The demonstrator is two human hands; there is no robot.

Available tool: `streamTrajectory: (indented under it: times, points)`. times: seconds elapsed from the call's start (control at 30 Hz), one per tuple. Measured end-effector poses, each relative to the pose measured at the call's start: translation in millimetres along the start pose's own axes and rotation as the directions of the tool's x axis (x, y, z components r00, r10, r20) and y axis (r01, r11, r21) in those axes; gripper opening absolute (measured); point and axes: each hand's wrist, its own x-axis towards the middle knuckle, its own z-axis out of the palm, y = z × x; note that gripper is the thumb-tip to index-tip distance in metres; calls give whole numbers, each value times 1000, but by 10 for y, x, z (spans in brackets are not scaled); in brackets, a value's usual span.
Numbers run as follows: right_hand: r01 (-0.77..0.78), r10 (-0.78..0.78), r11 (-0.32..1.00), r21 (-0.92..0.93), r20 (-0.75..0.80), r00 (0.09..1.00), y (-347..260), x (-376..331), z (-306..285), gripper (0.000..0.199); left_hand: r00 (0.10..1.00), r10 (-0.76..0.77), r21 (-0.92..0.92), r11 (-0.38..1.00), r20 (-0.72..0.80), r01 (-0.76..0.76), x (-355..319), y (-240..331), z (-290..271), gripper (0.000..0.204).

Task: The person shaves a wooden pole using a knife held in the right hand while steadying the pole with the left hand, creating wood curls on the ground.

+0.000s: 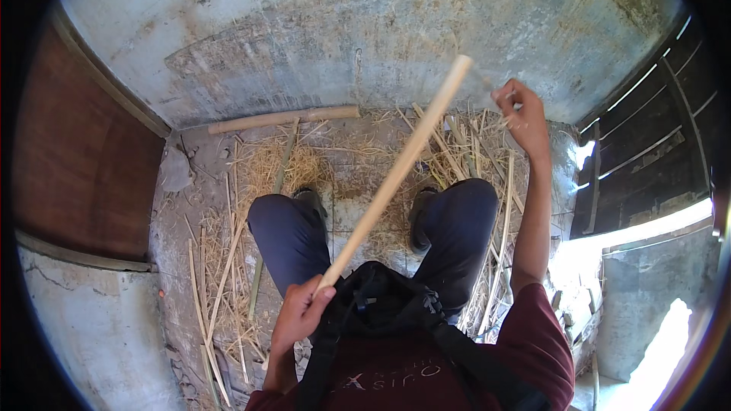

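Running across the chest of the maroon shirt is pale, partly faint lettering. The smooth, straight, pale-tan pole slants over the gap between the knees, its lower end grasped by the left hand; near its upper end the right hand curls, though I cannot tell whether it pinches anything.

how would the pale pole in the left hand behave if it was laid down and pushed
The pale pole is probably stiff: gripped by the left hand near its lower end, it shows no obvious sag. Its rounded sides suggest it could roll readily on a smooth surface, though scattered straw below might check it.
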Motion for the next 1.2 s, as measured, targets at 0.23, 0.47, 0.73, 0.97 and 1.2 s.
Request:
streamTrajectory:
  times: [0.23, 0.47, 0.73, 0.97, 1.2]
  points:
    - [-56, 103, 919, -390, 101, 990, 496, -237, 69, 23, 980, -82, 158, 981, -181, 111, 161, 46, 10, 37]
    - [102, -51, 970, -220, 226, 973, -324, -418, 158, 32, 979, -77, 15, 997, -186, 82, 278, 154, 115, 35]
    - [241, -217, 969, -57, 269, 938, -802, -680, 339, 40, 999, -7, 124, 992, -51, 13, 465, 303, 262, 27]
    - [271, -263, 962, -42, 131, 956, -958, -740, 36, 34, 982, -11, 242, 969, -187, 56, 451, 120, 227, 26]
    - [243, -209, 943, 228, -163, 964, -1012, -791, -78, 22, 978, -55, 42, 997, -202, 65, 463, 53, 40, 35]
